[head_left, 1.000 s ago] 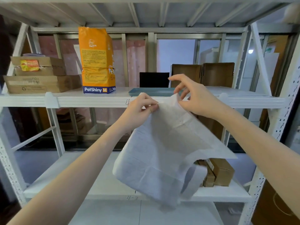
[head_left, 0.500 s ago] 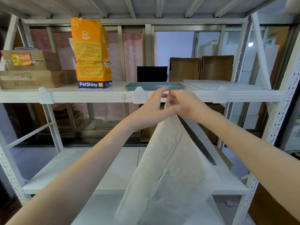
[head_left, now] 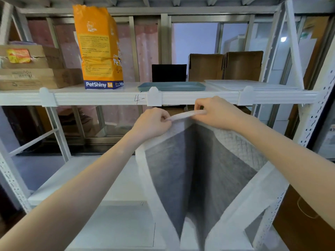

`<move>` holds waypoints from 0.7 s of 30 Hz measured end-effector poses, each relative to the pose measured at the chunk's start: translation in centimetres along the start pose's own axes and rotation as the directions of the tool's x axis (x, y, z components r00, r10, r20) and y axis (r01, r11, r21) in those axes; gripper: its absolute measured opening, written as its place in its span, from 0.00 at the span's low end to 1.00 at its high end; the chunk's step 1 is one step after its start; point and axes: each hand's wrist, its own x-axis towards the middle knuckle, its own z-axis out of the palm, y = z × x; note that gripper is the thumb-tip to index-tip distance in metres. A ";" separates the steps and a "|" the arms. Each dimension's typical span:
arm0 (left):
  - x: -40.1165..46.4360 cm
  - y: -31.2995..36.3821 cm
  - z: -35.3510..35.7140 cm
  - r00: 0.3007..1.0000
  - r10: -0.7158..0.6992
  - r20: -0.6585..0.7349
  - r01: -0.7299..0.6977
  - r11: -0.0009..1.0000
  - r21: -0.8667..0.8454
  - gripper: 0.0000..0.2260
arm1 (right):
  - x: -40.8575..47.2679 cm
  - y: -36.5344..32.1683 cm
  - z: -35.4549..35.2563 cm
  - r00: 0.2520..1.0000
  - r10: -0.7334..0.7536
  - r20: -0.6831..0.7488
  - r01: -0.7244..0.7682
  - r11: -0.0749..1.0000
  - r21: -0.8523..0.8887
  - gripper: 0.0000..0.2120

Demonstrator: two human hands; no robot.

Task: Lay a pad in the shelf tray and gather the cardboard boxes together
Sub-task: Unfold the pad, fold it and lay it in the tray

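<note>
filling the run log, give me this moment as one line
left hand: pinching white quilted pad top edge | right hand: same | pad: hanging, unfolding | flat teal plastic tray: no pad yet

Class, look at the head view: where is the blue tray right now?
The tray lies centre on the upper shelf, right of the orange bag, in front of a black panel.

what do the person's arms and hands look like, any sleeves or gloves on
Both arms are bare along all that shows, with no sleeve edge in view. The left hand and the right hand wear no gloves, and no rings, watch or wristband can be seen. No markings show on either forearm. The fingers are curled, so the nails are mostly hidden.
</note>
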 end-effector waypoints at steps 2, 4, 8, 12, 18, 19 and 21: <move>0.4 -1.1 0.2 0.998 -0.036 -0.044 0.037 0.999 0.021 0.09 | -0.4 0.4 0.1 0.997 -0.008 0.082 0.011 0.999 -0.034 0.16; 0.7 -1.6 0.4 0.995 -0.057 -0.078 0.059 0.998 0.022 0.08 | -0.8 0.9 0.2 0.987 -0.009 0.160 0.022 0.997 -0.079 0.16; 1.0 -1.7 0.5 0.985 -0.086 -0.147 0.085 0.996 -0.009 0.11 | -1.8 2.1 0.8 0.961 0.088 0.262 -0.050 0.988 -0.145 0.17; 1.3 -1.5 0.0 0.982 -0.063 -0.177 0.053 0.997 -0.060 0.11 | -3.1 3.8 1.5 0.919 0.198 0.342 -0.146 0.974 -0.172 0.17; 0.4 0.1 -0.2 0.997 -0.079 0.021 0.081 0.943 -0.324 0.08 | -4.2 4.8 2.1 0.923 0.240 0.301 -0.275 0.958 0.080 0.18; 0.3 0.5 -0.1 0.996 -0.065 0.068 0.084 0.938 -0.337 0.10 | -4.2 4.5 2.1 0.934 0.227 0.274 -0.277 0.948 0.157 0.16; 0.2 1.4 0.2 0.989 0.004 0.150 0.035 0.965 -0.260 0.21 | -4.1 3.6 2.0 0.966 0.162 0.203 -0.214 0.938 0.272 0.13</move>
